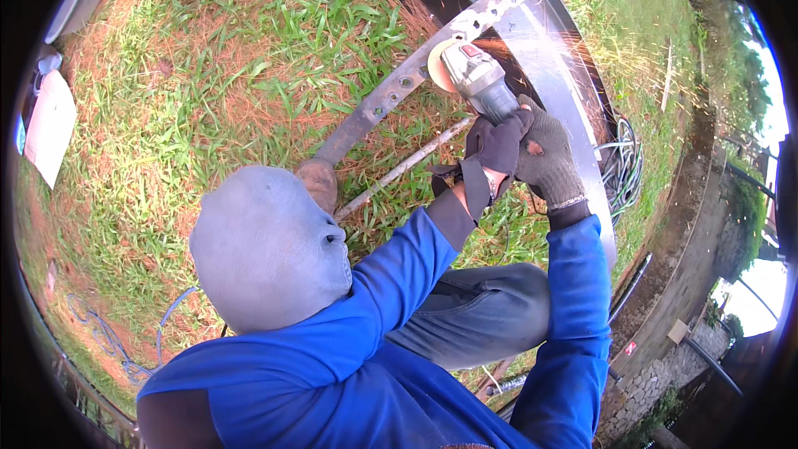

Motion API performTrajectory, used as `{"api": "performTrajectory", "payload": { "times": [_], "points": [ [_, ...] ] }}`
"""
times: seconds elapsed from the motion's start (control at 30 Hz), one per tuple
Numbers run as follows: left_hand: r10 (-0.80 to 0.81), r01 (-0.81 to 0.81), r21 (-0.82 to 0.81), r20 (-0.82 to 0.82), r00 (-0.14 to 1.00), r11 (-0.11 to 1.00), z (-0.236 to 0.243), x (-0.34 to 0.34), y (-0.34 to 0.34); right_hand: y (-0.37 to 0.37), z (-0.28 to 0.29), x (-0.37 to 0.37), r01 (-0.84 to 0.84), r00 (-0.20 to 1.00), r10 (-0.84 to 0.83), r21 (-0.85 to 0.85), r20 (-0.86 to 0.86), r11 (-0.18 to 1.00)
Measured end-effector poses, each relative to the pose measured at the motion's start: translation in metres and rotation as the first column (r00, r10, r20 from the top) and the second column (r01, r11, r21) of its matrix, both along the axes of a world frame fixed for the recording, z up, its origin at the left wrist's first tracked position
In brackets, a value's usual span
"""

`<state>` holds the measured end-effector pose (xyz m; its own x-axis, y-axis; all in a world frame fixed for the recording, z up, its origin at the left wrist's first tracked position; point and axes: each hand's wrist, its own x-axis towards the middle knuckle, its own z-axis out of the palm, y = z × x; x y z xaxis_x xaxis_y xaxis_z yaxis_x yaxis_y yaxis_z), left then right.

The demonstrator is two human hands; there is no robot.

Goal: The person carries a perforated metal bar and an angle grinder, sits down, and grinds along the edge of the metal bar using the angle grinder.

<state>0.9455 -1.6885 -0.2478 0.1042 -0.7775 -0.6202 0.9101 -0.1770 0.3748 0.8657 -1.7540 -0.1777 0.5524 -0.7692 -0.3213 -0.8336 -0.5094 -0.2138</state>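
Observation:
My left hand (492, 148), in a dark glove, and my right hand (549, 158), in a grey knitted glove, are both closed around the body of an angle grinder (478, 75). Its pale round disc (440, 65) is at a flat steel bar (391, 93) with holes along it, and sparks spray off to the right. The bar's far end lies over a grey steel beam (553, 75). Its near end reaches my brown boot (317, 185), below my bent left knee in grey cloth (266, 249). The gloves hide most of the grinder's handle.
A thin rod (407, 168) lies on the grass just below the bar. Coiled cables (623, 170) sit beyond the beam's right side. A pale sheet (50, 129) is at the far left, and a blue cord (170, 316) lies on the grass at lower left.

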Motion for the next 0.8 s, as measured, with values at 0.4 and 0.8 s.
{"api": "performTrajectory", "payload": {
  "times": [0.4, 0.8],
  "points": [
    [0.076, -0.099, -0.120, -0.184, 0.980, 0.988, -0.013, -0.006, -0.009, 0.003, 0.011, 0.014, 0.045, 0.999, -0.046, -0.022, -0.029, 0.999],
    [0.018, -0.018, -0.164, -0.001, 1.000, 0.986, -0.016, 0.003, -0.009, -0.003, 0.004, 0.017, 0.007, 0.994, -0.016, -0.073, -0.113, 0.997]
  ]
}}
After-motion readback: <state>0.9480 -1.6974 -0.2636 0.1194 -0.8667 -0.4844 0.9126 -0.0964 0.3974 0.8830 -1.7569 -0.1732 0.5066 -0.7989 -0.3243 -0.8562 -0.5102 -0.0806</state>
